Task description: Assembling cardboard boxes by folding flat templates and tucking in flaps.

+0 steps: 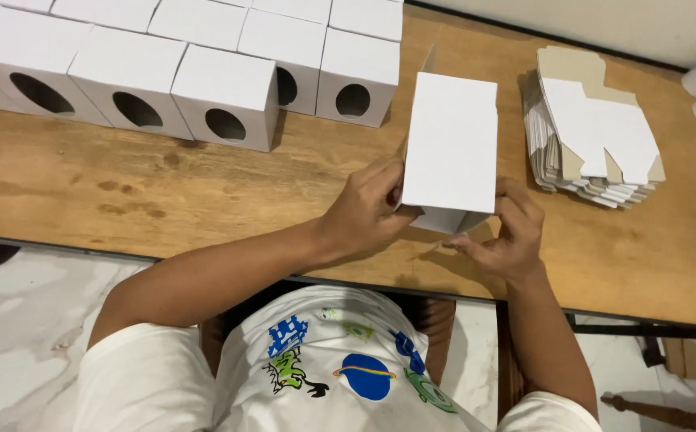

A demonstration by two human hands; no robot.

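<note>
Mid-frame on the bench (124, 192), left hand (364, 210) and right hand (501, 232) have fingers closed on a white box (450, 144), folding its near-end flaps; tucking them seems next.

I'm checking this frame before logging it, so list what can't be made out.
- Head view: near end of the white box, covered by the left hand and right hand.
- Finished boxes: the rows are cut off by the top and left edges.
- Flat blanks: lower sheets hidden by the top one.
</note>
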